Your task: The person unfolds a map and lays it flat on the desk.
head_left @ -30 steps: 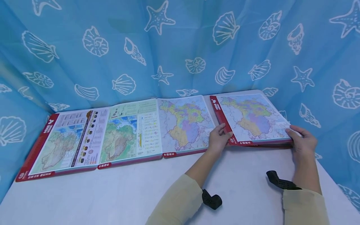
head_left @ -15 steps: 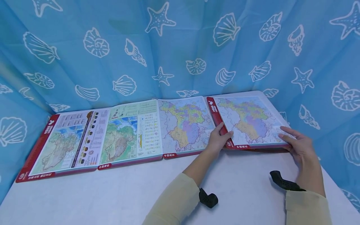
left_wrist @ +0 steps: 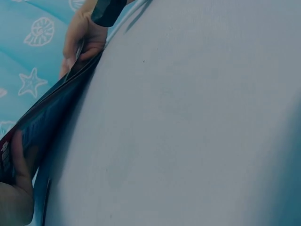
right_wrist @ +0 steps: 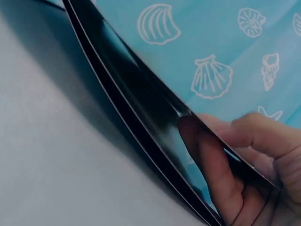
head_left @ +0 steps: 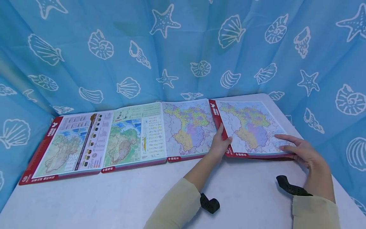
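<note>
A glossy map sheet (head_left: 251,124) with a red left border lies at the right end of a row of maps. My left hand (head_left: 220,143) holds its left edge near the front corner, thumb on top. My right hand (head_left: 306,152) pinches the front right part, thumb and forefinger over the printed face. In the right wrist view, my right hand (right_wrist: 249,169) has the sheet's edge (right_wrist: 155,84) between thumb and fingers, with other thin layers bowed beneath it. The sheet's front edge shows raised from the table. The map's red border meets the political map (head_left: 188,127) beside it.
Further left lie a green relief map (head_left: 123,136) and a map with a red border (head_left: 61,146), overlapping in a row. The white table (head_left: 114,197) stretches in front. A blue shell-print curtain (head_left: 183,47) hangs behind and at both sides.
The map sheet has shifted left and slightly nearer me, its red border closing up to the neighbouring map. My right hand has slid leftward over the sheet; my left hand has moved slightly left.
</note>
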`<state>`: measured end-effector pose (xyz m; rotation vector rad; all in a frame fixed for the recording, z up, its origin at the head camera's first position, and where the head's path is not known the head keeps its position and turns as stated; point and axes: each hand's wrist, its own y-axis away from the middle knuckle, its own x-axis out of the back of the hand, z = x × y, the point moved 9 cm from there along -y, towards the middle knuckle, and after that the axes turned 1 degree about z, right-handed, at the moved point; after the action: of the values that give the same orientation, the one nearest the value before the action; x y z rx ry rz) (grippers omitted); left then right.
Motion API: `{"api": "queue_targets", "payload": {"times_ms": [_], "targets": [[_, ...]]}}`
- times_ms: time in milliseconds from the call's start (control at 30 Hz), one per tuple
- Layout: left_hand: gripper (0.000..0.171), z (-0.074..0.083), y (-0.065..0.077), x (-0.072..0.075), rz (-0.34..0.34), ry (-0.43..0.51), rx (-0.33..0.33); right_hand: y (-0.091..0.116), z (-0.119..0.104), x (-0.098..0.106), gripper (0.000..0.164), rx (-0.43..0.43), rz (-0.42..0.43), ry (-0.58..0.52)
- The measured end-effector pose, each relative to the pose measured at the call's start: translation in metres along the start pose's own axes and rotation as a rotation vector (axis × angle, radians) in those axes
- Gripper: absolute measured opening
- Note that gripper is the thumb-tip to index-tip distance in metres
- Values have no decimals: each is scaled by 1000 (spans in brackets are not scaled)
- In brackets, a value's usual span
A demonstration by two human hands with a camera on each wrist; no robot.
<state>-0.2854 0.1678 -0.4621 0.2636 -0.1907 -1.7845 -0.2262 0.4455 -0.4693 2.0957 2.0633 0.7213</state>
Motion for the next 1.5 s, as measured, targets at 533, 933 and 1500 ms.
{"api": "queue_targets", "payload": {"times_ms": [533, 933, 1500], "targets": [[62, 13, 11, 19, -58, 18, -97, 4, -34, -9, 44, 168, -1, -172], [73, 28, 30, 41, -33, 47, -229, 10, -59, -21, 60, 183, 72, 150], [72, 60, 66, 65, -47, 10, -319, 25, -91, -40, 64, 204, 106, 148]]}}
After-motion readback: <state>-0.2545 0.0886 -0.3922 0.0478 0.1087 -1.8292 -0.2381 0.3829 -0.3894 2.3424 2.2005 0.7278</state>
